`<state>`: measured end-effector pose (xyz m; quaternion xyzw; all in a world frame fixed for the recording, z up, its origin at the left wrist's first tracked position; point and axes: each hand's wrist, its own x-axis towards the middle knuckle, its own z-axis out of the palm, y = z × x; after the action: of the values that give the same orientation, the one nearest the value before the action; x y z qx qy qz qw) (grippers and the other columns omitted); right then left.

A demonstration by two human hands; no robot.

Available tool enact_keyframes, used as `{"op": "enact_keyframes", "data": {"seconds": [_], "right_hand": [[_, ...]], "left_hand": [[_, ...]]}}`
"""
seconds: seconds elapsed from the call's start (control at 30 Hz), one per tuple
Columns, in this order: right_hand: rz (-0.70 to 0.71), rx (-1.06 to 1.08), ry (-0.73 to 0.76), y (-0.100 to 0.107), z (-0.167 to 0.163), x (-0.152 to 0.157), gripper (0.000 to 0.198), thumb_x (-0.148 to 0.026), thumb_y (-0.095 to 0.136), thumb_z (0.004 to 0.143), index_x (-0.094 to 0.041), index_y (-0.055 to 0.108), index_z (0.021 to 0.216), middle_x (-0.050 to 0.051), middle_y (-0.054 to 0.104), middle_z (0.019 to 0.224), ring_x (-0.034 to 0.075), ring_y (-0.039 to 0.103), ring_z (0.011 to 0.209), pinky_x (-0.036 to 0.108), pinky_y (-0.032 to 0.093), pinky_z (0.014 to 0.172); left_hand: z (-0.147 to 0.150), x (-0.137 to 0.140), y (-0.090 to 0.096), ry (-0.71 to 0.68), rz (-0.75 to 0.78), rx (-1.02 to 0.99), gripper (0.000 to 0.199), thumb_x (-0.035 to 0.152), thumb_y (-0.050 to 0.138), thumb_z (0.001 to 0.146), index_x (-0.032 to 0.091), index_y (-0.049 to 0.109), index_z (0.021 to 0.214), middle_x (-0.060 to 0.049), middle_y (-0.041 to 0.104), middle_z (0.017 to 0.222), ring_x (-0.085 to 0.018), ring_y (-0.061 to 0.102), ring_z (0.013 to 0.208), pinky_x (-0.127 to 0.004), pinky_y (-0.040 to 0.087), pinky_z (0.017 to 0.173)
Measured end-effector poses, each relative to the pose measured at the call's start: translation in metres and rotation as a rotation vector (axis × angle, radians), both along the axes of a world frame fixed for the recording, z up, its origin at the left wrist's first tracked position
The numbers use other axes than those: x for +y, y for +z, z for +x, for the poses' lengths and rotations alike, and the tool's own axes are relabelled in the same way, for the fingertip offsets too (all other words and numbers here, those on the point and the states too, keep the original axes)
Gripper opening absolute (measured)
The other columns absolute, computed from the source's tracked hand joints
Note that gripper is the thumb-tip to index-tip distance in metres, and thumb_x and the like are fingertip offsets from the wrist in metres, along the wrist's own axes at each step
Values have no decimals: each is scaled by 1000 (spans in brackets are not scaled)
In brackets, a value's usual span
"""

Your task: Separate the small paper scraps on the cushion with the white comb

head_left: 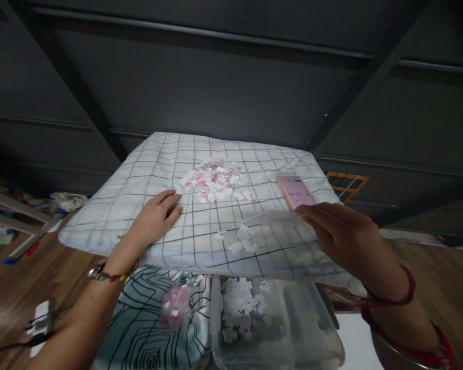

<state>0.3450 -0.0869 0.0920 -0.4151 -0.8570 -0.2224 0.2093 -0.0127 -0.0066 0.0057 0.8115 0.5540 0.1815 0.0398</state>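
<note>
My left hand [156, 213] lies on the white grid-patterned cloth [139, 174], fingers stretched out and holding nothing. Just beyond its fingertips is a heap of small white and pink paper pieces [216, 180]. My right hand [343, 236] pinches one end of a thin, pale, see-through flat strip [272, 218], blurred, so its kind is unclear. A small group of white paper pieces [245, 239] lies on the cloth near the strip's left end. Behind my right fingers, a phone in a pink case [295, 191] rests face up, showing running digits.
Below the table's front edge sits a clear plastic box [304, 344] with white pieces inside. Left of it, a small bag of pink pieces [176, 306] lies on a teal patterned cushion [139, 318]. A power strip [41, 326] is on the wooden floor; dark panels stand behind.
</note>
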Motion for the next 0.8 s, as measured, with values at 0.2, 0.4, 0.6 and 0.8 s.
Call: {"op": "enact_keyframes", "data": {"seconds": [0.2,0.4,0.6,0.8], "right_hand": [[6,40,93,2,-20,12,26,0,44,81,-14,62,94,4,70,78,16,63,71,27,49,65],[21,64,81,2,-14,7,27,1,45,80,-14,61,95,4,69,79,15,62,71,28,49,64],[-27,0,106,6,12,-13,25,-1,48,80,-16,59,96,4,66,81,15,60,72,28,48,65],[-20,-58,155,11,8,-12,29,4,43,79,-15,60,92,5,66,76,16,58,68,29,47,63]], "left_hand": [[-1,0,0,4,6,-1,49,43,32,88,12,55,117,-15,51,129,-26,49,119,-43,39,104],[-1,1,-1,-2,22,5,47,43,33,89,14,55,117,-13,51,128,-25,50,119,-41,39,105],[-2,2,-3,-12,26,18,51,44,32,88,9,55,118,-16,51,128,-26,50,118,-41,38,106],[-2,2,-3,-7,28,17,51,44,31,89,10,56,118,-15,51,128,-26,50,119,-41,38,105]]}}
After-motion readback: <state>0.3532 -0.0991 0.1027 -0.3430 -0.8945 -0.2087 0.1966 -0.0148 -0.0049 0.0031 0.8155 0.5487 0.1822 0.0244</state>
